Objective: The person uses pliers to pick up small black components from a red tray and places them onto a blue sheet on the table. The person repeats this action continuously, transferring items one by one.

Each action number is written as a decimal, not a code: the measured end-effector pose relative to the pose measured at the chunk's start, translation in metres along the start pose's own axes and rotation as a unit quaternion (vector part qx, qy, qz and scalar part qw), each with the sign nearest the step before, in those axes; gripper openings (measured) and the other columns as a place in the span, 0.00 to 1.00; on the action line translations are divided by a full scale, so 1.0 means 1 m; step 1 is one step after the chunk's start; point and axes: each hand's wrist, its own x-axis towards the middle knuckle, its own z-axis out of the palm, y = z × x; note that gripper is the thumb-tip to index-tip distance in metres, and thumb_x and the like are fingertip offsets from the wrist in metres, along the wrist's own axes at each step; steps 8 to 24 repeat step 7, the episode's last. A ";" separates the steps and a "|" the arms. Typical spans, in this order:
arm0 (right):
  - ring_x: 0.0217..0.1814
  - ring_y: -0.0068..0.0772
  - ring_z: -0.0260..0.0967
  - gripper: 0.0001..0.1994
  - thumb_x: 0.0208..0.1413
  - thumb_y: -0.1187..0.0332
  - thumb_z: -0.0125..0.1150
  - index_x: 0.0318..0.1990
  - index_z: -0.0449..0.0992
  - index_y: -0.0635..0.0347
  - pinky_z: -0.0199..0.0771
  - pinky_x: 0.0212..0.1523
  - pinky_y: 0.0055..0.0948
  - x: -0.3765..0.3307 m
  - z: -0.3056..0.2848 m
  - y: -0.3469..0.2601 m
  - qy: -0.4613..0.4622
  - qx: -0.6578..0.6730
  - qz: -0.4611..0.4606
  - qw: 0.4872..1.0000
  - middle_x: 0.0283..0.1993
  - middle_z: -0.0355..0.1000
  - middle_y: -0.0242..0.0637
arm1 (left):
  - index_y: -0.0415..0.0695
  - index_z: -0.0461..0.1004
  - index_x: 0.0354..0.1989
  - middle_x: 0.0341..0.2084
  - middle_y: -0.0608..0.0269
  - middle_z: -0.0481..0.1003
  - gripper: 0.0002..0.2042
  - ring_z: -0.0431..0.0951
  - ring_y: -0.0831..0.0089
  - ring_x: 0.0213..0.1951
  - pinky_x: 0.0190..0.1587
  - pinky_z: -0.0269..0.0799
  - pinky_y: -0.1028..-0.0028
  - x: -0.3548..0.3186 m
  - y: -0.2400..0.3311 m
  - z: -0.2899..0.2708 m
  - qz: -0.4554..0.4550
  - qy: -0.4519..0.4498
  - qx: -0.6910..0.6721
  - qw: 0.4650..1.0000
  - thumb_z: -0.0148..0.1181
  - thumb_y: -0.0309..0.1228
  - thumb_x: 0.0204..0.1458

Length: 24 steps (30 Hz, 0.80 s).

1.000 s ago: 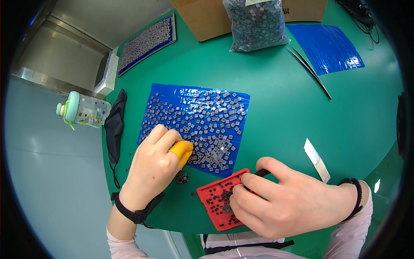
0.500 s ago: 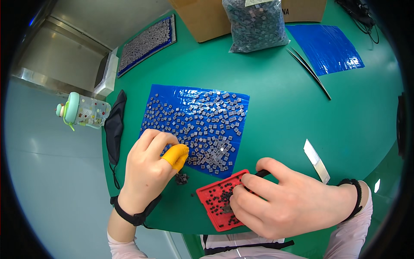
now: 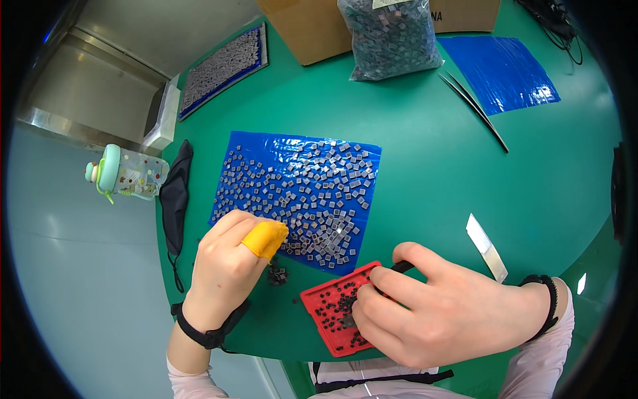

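My left hand [image 3: 226, 259], a yellow finger cot [image 3: 264, 241] on one finger, is curled closed over the near left corner of a blue film sheet [image 3: 262, 143]. Its fingertips point down and away, so whatever they pinch is hidden. Many small grey square pieces [image 3: 335, 233] lie scattered on the sheet. A little heap of dark pieces [image 3: 278, 274] sits on the table beside that hand. My right hand [image 3: 432, 312] is closed around a slim black tool [image 3: 403, 266], its tip hidden, above a red tray [image 3: 342, 279] of tiny black parts.
Tweezers [image 3: 475, 112] and another blue sheet [image 3: 502, 73] lie at far right. A bag of pieces [image 3: 392, 43] stands before a cardboard box [image 3: 306, 33]. A filled panel [image 3: 222, 70], black mask [image 3: 175, 196] and bottle [image 3: 136, 173] are leftward. A white strip [image 3: 486, 247] lies right.
My left hand has shifted slightly, its fingers curling further under and the yellow-capped finger tipping over. My right hand stays at the red tray with the black tool.
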 end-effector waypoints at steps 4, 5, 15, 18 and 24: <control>0.37 0.29 0.66 0.09 0.40 0.69 0.59 0.30 0.74 0.63 0.67 0.39 0.32 0.000 0.000 0.000 -0.006 0.004 0.003 1.000 0.32 0.66 0.34 | 0.40 0.78 0.32 0.24 0.62 0.75 0.12 0.75 0.65 0.31 0.32 0.73 0.72 0.001 0.005 0.000 -0.035 0.000 -0.042 0.999 0.66 0.19 0.35; 0.38 0.29 0.66 0.09 0.40 0.69 0.59 0.30 0.74 0.63 0.67 0.39 0.32 0.000 -0.001 0.000 -0.008 0.006 0.003 1.000 0.32 0.66 0.34 | 0.41 0.78 0.32 0.24 0.61 0.75 0.13 0.75 0.66 0.30 0.30 0.73 0.73 0.002 0.007 -0.001 -0.031 -0.003 -0.041 0.999 0.67 0.18 0.34; 0.38 0.29 0.66 0.09 0.41 0.68 0.59 0.30 0.74 0.63 0.67 0.39 0.33 0.000 -0.001 0.000 -0.013 0.008 0.004 1.000 0.32 0.66 0.34 | 0.41 0.79 0.33 0.26 0.60 0.76 0.15 0.75 0.68 0.29 0.27 0.71 0.75 0.004 0.007 -0.001 -0.022 -0.008 -0.039 0.999 0.70 0.18 0.32; 0.38 0.29 0.66 0.09 0.41 0.68 0.59 0.30 0.74 0.63 0.67 0.39 0.33 0.000 -0.001 0.000 -0.013 0.008 0.004 1.000 0.32 0.66 0.34 | 0.41 0.79 0.33 0.26 0.60 0.76 0.15 0.75 0.68 0.29 0.27 0.71 0.75 0.004 0.007 -0.001 -0.022 -0.008 -0.039 0.999 0.70 0.18 0.32; 0.38 0.29 0.66 0.09 0.41 0.68 0.59 0.30 0.74 0.63 0.67 0.39 0.33 0.000 -0.001 0.000 -0.013 0.008 0.004 1.000 0.32 0.66 0.34 | 0.41 0.79 0.33 0.26 0.60 0.76 0.15 0.75 0.68 0.29 0.27 0.71 0.75 0.004 0.007 -0.001 -0.022 -0.008 -0.039 0.999 0.70 0.18 0.32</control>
